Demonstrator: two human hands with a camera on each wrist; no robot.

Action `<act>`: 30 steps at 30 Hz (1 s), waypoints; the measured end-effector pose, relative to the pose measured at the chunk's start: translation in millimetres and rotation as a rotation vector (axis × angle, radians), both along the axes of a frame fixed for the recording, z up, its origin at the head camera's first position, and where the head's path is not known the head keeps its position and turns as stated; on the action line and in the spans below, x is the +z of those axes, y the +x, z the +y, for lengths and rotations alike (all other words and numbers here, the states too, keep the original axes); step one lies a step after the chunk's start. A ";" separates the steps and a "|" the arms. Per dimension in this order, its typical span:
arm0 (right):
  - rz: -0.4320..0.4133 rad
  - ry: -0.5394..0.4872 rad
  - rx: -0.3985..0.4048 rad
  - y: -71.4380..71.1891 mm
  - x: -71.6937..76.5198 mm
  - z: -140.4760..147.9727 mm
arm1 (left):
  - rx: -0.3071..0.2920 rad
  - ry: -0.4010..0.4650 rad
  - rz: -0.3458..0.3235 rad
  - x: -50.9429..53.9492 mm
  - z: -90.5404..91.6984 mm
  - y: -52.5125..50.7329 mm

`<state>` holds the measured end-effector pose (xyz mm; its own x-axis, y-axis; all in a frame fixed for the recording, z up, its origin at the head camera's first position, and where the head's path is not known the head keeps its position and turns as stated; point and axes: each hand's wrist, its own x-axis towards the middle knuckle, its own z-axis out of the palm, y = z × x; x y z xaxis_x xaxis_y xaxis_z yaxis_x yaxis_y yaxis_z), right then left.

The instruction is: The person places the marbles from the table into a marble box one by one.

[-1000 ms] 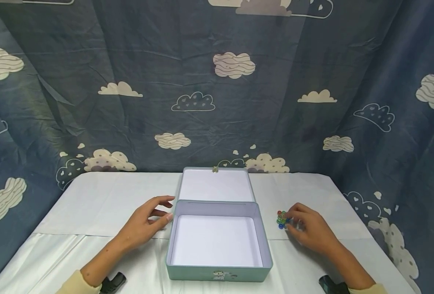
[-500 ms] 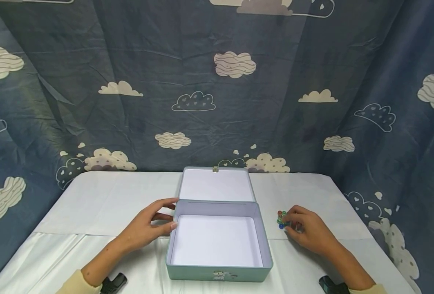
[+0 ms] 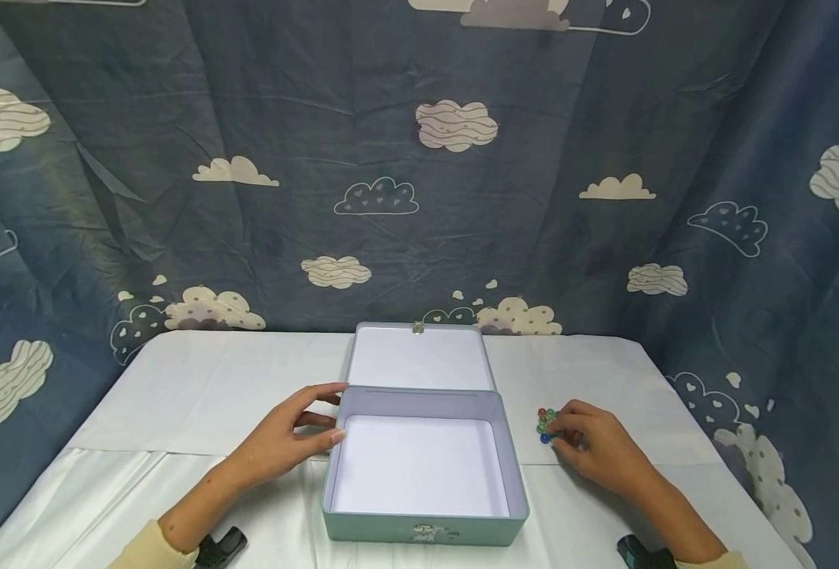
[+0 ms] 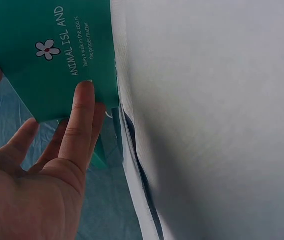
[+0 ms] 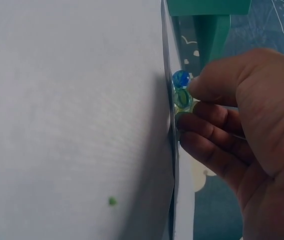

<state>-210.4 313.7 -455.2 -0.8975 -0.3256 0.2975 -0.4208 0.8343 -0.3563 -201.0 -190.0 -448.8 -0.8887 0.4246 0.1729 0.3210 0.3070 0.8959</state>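
A green tin box [image 3: 419,529] stands with its hinged lid [image 3: 416,356] laid back; its pale inside shows nothing in it. My left hand [image 3: 284,435] touches the box's left side, fingers mostly straight and spread, thumb at the rim. In the left wrist view, a finger [image 4: 82,110] lies along the printed green side wall [image 4: 72,55]. To the right of the box, my right hand [image 3: 600,442] bends its fingers at a small cluster of glass marbles [image 3: 542,427]. It appears to pinch a green marble [image 5: 183,98], partly hidden by the fingertips, beside a blue marble [image 5: 181,78].
A white cloth [image 3: 249,363] covers the table. Behind and at both sides hangs a dark blue curtain [image 3: 391,237] with cloud prints. Dark cameras are worn at the left wrist [image 3: 220,547] and right wrist [image 3: 643,552].
My left hand has moved right to meet the box's side. My right thumb and fingers have drawn closer together at the marbles, and a blue marble by the fingertips is now hidden.
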 end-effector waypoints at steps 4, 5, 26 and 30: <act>-0.006 0.003 -0.003 -0.7 -0.4 0.2 | 0.008 -0.003 -0.019 1.1 0.2 0.9; -0.007 0.003 -0.006 -1.0 -0.5 0.3 | 0.008 -0.003 -0.022 1.2 0.3 0.9; -0.043 0.014 -0.034 -2.9 -1.2 -0.5 | -0.003 0.012 -0.013 -1.1 -0.4 -1.7; -0.019 -0.002 -0.030 -2.4 -1.5 -0.2 | -0.006 0.019 -0.008 -2.4 -0.4 -2.7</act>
<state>-212.8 313.5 -456.7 -0.9122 -0.2982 0.2809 -0.3891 0.8454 -0.3660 -203.8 -190.3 -451.3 -0.8876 0.4265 0.1740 0.3157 0.2881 0.9041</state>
